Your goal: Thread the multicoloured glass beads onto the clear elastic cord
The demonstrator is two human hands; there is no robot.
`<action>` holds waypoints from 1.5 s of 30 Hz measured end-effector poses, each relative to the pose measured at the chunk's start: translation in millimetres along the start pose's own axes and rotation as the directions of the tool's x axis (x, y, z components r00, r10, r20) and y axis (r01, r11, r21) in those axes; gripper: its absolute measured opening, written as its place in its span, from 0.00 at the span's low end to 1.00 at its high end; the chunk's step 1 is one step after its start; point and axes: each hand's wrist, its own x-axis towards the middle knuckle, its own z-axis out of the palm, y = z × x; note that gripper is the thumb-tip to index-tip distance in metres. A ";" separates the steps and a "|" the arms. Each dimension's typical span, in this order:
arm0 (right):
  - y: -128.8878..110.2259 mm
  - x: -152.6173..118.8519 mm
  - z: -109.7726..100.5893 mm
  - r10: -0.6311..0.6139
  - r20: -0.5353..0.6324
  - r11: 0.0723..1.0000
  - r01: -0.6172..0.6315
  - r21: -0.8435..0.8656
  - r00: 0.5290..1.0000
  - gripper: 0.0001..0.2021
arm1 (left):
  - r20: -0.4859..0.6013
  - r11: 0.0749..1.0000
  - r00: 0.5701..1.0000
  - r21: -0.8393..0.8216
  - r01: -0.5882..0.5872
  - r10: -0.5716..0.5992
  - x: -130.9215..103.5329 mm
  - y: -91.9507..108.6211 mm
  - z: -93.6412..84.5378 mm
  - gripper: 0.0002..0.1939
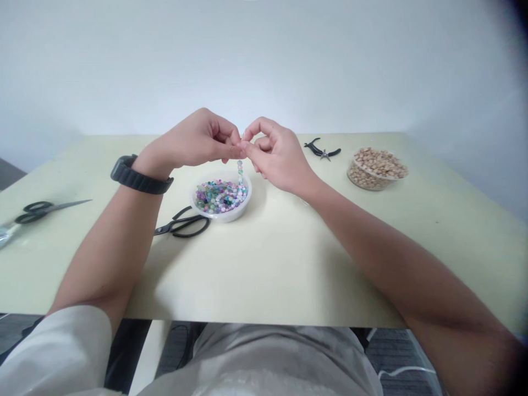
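Note:
My left hand (202, 137) and my right hand (276, 151) meet above the table, thumbs and fingers pinched together tip to tip. From between them a strand of small pale beads (240, 170) hangs down into a white bowl (244, 206). Loose colourful beads (218, 198) in green, purple, white and turquoise fill the bowl. Both hands are closed; the upper end of the bead strand is hidden by the fingertips. Which hand bears the strand's weight is hard to see, though the left fingers lie directly over it.
Black-handled scissors (187, 224) lie against the bowl's left side. Another pair of scissors (41, 210) rests at the far left, by a clear plastic packet (5, 235). Black-handled pliers (322, 149) lie at the back right, near a clear tub (365, 179) of tan pieces.

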 end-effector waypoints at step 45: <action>13.1 6.9 -3.1 0.165 0.062 0.985 -0.168 0.032 0.984 0.09 | -0.033 0.997 0.999 -0.072 -0.007 0.005 6.7 -12.9 7.4 0.09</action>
